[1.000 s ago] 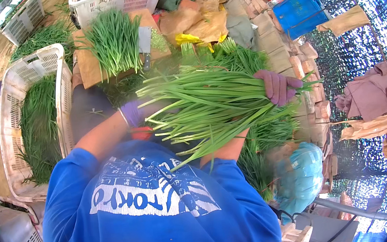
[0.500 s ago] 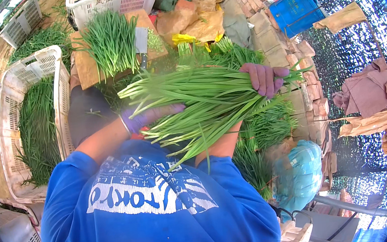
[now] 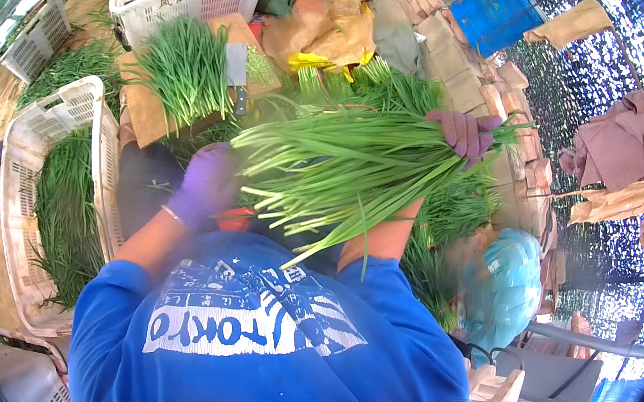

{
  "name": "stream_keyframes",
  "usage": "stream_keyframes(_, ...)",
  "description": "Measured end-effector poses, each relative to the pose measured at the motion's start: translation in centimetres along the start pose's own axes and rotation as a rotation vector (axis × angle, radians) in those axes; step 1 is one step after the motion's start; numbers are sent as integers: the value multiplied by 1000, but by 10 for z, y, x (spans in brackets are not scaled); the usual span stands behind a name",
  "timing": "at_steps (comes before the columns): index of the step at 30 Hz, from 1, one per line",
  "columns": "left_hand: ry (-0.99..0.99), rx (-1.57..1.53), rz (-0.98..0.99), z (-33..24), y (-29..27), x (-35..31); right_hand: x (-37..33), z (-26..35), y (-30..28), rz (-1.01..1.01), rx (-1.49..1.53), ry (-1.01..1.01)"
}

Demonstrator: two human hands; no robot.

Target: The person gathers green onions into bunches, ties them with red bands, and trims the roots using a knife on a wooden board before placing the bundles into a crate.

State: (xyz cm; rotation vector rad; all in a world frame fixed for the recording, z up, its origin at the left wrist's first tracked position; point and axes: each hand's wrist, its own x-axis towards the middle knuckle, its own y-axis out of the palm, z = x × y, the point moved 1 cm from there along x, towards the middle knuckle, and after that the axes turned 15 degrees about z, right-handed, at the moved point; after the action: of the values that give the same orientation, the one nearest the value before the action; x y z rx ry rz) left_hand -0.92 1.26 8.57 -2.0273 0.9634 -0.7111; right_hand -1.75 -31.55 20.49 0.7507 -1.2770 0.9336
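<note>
A large loose bunch of Chinese chives (image 3: 350, 165) lies across in front of my chest, pale stem ends to the left and leaf tips to the right. My right hand (image 3: 465, 135), in a purple glove, is wrapped round the leafy end. My left hand (image 3: 206, 185), also gloved in purple, is at the pale stem ends; it is smeared by motion and its fingers cannot be made out. Beyond it, more chives (image 3: 185, 69) are piled on a wooden board (image 3: 146, 114), beside a cleaver (image 3: 237, 68) and chopped bits.
At the left stands a white plastic crate (image 3: 103, 171) with chives inside. Bundled chives (image 3: 455, 205) lie under and behind the held bunch. A white crate (image 3: 194, 8) is at the far side. A blue container (image 3: 496, 15) and a light-blue plastic bag (image 3: 505, 283) are on the right.
My left hand has drawn back leftward from among the stems to their ends. My right hand and the chives have shifted slightly right.
</note>
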Motion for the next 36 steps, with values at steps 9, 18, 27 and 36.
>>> stream_keyframes(9, -428, 356, 461, 61, 13, -64, 8, 37, 3, -157, -159, 85)
stream_keyframes(18, 11, -1920, 407, -35, 67, 24, 11, 19, 7, -97, -55, 5)
stream_keyframes(27, 101, -567, 257, -19, 73, 30, 11, 13, 12, 64, -129, 30)
stream_keyframes(36, -387, -1101, 307, 16, 91, 12, -10, -20, 17, -300, -226, 62)
